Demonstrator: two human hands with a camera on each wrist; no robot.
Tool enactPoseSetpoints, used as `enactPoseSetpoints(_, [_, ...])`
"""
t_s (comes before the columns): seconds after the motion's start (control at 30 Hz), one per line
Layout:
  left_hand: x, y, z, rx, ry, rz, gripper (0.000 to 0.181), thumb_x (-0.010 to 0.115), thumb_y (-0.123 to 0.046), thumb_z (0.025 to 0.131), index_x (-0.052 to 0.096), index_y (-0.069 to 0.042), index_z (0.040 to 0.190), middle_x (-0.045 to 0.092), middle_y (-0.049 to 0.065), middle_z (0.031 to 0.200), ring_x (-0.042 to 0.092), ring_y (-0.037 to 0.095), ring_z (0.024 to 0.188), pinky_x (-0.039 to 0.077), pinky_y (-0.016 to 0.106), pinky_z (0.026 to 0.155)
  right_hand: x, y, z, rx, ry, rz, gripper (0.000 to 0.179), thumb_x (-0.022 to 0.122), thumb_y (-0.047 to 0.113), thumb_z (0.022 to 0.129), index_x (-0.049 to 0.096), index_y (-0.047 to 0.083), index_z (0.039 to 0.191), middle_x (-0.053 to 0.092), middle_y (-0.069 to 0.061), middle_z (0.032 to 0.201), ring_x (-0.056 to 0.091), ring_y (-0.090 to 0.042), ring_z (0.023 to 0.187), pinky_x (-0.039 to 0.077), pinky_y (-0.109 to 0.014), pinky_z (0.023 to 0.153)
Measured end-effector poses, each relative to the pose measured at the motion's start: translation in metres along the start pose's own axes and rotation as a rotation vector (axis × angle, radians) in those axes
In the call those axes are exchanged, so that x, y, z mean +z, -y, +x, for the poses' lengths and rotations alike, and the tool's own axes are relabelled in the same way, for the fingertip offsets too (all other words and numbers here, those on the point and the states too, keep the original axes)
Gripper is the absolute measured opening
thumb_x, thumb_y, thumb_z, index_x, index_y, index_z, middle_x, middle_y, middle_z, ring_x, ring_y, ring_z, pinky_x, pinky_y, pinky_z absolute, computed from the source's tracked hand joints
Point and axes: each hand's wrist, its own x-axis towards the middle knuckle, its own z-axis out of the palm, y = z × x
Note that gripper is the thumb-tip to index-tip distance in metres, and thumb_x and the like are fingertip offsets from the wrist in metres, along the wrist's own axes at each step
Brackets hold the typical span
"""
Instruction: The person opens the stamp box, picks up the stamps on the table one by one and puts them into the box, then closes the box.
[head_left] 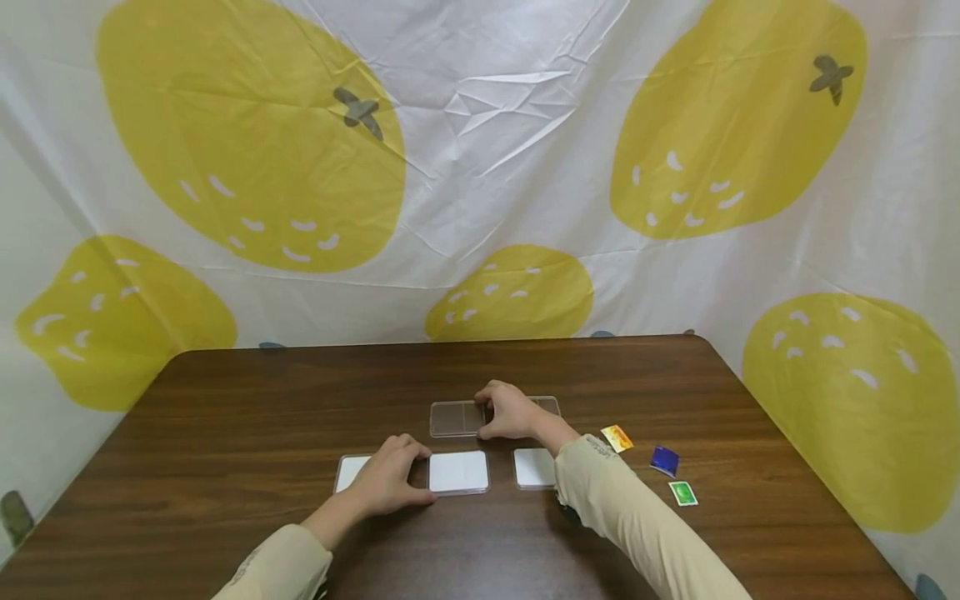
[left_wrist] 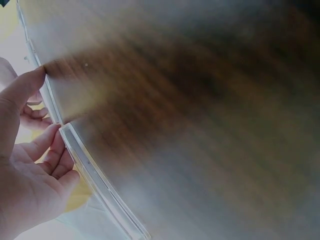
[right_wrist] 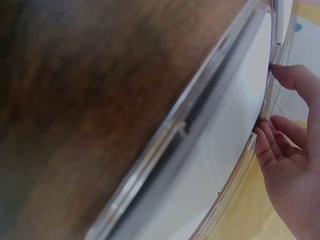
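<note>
In the head view my left hand (head_left: pixel 382 477) holds the left end of a middle clear case with a white top (head_left: pixel 458 472), thumb at its near corner and fingers at the far one. A similar white-topped case (head_left: pixel 349 469) is partly hidden behind that hand. My right hand (head_left: pixel 512 413) grips the right end of a clear plastic case (head_left: pixel 448 420) farther back, thumb on the near side. Another clear case (head_left: pixel 547 404) lies mostly behind this hand. Under the right sleeve, a third white-topped case (head_left: pixel 534 468) shows; in the right wrist view this white-topped case (right_wrist: pixel 215 130) fills the middle.
Three small flat pieces lie on the right of the brown wooden table (head_left: pixel 225 417): an orange one (head_left: pixel 617 438), a blue one (head_left: pixel 664 460) and a green one (head_left: pixel 683 493). A white cloth with yellow fruit prints (head_left: pixel 510 200) hangs behind the table.
</note>
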Motion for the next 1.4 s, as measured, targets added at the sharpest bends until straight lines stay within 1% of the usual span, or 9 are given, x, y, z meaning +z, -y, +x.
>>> enactPoseSetpoints(0.17, [0.001, 0.0, 0.001, -0.009, 0.003, -0.006, 0.051, 0.079, -0.033, 0.062, 0.063, -0.003, 0.1, 0.055, 0.003, 0.091, 0.049, 0.022, 0.091, 0.044, 0.039, 0.076, -0.002, 0.001, -0.003, -0.001, 0.003, 0.006, 0.056, 0.075, 0.016, 0.064, 0.057, -0.008, 0.112, 0.056, -0.012, 0.101, 0.056, -0.021, 0.087, 0.046, -0.03, 0.077])
enactPoseSetpoints(0.43, [0.001, 0.0, 0.002, -0.015, 0.003, -0.002, 0.052, 0.08, -0.033, 0.061, 0.063, -0.003, 0.099, 0.055, 0.003, 0.091, 0.049, 0.022, 0.091, 0.044, 0.039, 0.076, -0.014, 0.007, -0.013, -0.044, -0.033, 0.037, 0.056, 0.077, 0.018, 0.064, 0.058, -0.007, 0.111, 0.058, -0.012, 0.1, 0.056, -0.022, 0.088, 0.046, -0.031, 0.076])
enactPoseSetpoints(0.67, [-0.001, -0.001, 0.001, -0.014, 0.007, 0.007, 0.055, 0.08, -0.035, 0.06, 0.062, -0.003, 0.1, 0.055, 0.004, 0.092, 0.049, 0.023, 0.092, 0.045, 0.039, 0.075, -0.018, 0.012, -0.025, -0.059, -0.04, 0.105, 0.056, 0.077, 0.019, 0.066, 0.057, -0.006, 0.112, 0.059, -0.012, 0.101, 0.055, -0.022, 0.088, 0.045, -0.029, 0.075])
enactPoseSetpoints(0.8, [-0.006, -0.001, -0.001, -0.016, -0.008, 0.009, 0.055, 0.081, -0.036, 0.059, 0.063, -0.003, 0.1, 0.055, 0.003, 0.093, 0.049, 0.023, 0.093, 0.044, 0.039, 0.078, -0.015, 0.015, -0.031, -0.076, -0.043, 0.131, 0.057, 0.078, 0.02, 0.065, 0.057, -0.005, 0.111, 0.059, -0.011, 0.097, 0.056, -0.022, 0.086, 0.045, -0.025, 0.073])
enactPoseSetpoints(0.9, [-0.012, 0.002, -0.002, -0.004, -0.024, 0.009, 0.054, 0.08, -0.037, 0.06, 0.063, -0.004, 0.099, 0.057, 0.002, 0.094, 0.05, 0.022, 0.094, 0.044, 0.038, 0.081, -0.013, 0.019, -0.036, -0.099, -0.043, 0.15, 0.058, 0.079, 0.02, 0.065, 0.056, -0.006, 0.111, 0.06, -0.013, 0.096, 0.056, -0.024, 0.085, 0.047, -0.027, 0.072])
enactPoseSetpoints(1.03, [-0.023, 0.007, -0.008, 0.006, -0.046, 0.016, 0.05, 0.079, -0.035, 0.062, 0.063, -0.005, 0.099, 0.06, 0.002, 0.096, 0.051, 0.021, 0.093, 0.044, 0.038, 0.081, -0.01, 0.024, -0.041, -0.122, -0.027, 0.181, 0.059, 0.08, 0.02, 0.066, 0.055, -0.006, 0.113, 0.06, -0.014, 0.096, 0.056, -0.025, 0.085, 0.049, -0.031, 0.072])
enactPoseSetpoints(1.23, [-0.04, 0.018, -0.024, -0.066, -0.065, -0.019, 0.056, 0.08, -0.03, 0.062, 0.061, -0.004, 0.108, 0.061, 0.006, 0.105, 0.051, 0.024, 0.1, 0.045, 0.039, 0.079, -0.01, 0.03, -0.047, -0.116, -0.004, 0.21, 0.061, 0.08, 0.021, 0.066, 0.054, -0.004, 0.115, 0.059, -0.013, 0.098, 0.056, -0.023, 0.086, 0.048, -0.025, 0.072])
enactPoseSetpoints(1.3, [-0.044, 0.022, -0.029, -0.097, -0.065, -0.032, 0.059, 0.081, -0.029, 0.062, 0.059, -0.004, 0.111, 0.061, 0.006, 0.108, 0.051, 0.025, 0.101, 0.045, 0.039, 0.078, -0.009, 0.031, -0.049, -0.118, 0.003, 0.223, 0.061, 0.079, 0.021, 0.066, 0.054, -0.005, 0.116, 0.059, -0.013, 0.1, 0.056, -0.023, 0.087, 0.048, -0.025, 0.071])
enactPoseSetpoints(1.4, [-0.051, 0.029, -0.036, -0.115, -0.065, -0.033, 0.062, 0.081, -0.03, 0.062, 0.058, -0.003, 0.113, 0.06, 0.008, 0.109, 0.051, 0.026, 0.103, 0.045, 0.042, 0.079, -0.007, 0.032, -0.051, -0.13, 0.013, 0.237, 0.061, 0.079, 0.021, 0.067, 0.053, -0.005, 0.115, 0.059, -0.014, 0.103, 0.056, -0.024, 0.088, 0.048, -0.026, 0.072])
